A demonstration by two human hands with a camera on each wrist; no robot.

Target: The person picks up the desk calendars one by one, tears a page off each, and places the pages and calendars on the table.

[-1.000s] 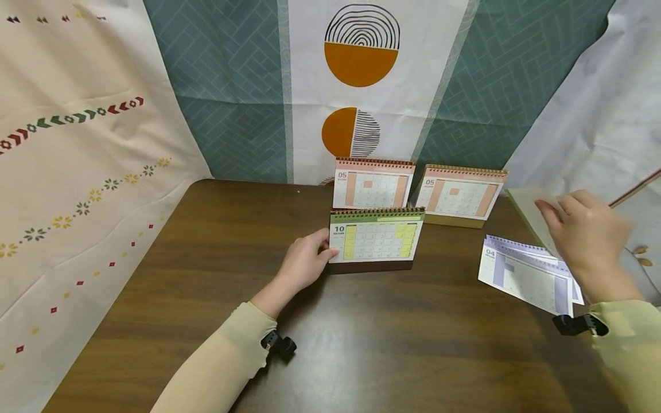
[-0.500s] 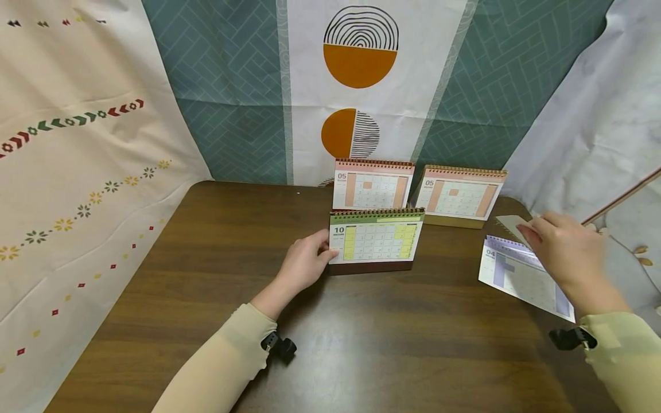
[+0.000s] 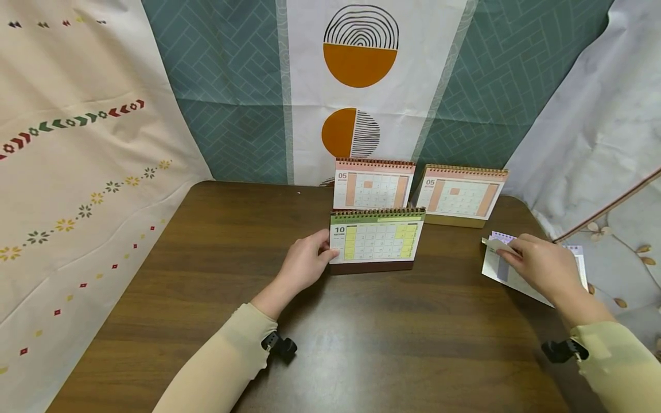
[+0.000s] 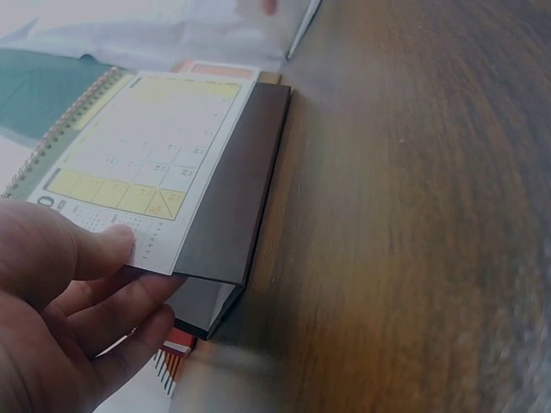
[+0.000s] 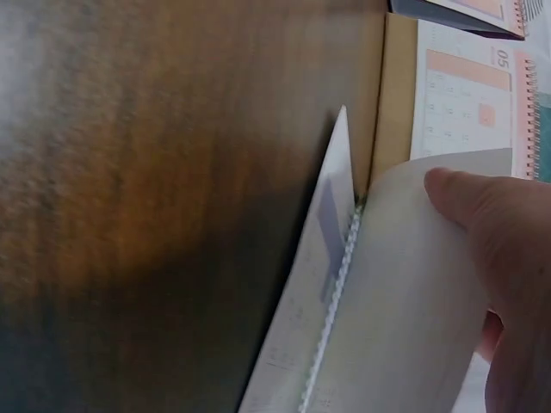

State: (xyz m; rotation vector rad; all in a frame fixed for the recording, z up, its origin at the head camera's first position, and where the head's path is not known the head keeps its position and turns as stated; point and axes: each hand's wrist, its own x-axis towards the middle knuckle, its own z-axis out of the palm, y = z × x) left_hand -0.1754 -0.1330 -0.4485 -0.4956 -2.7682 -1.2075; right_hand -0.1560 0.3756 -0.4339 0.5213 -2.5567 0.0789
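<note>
My left hand [image 3: 302, 263] pinches the left edge of a standing desk calendar [image 3: 379, 238] with a green top and the number 10. In the left wrist view, the thumb lies on its page [image 4: 142, 142], and the other fingers are behind it, by the dark stand [image 4: 237, 189]. At the right, my right hand [image 3: 549, 269] grips a pale calendar sheet [image 5: 413, 284], bent over its thumb, with a toothed edge. Below that hand lie loose purple calendar pages [image 3: 518, 287], partly hidden by it.
Behind the green calendar stands a pink 05 calendar [image 3: 374, 183]. A second pink 05 calendar [image 3: 462, 192] on a tan stand is to its right. All are on a dark wooden table [image 3: 361, 344]. Patterned cloths [image 3: 232, 97] hang around the back and sides.
My right hand has moved left and down with the sheet, to low over the purple pages. The left hand and the green calendar have stayed in place.
</note>
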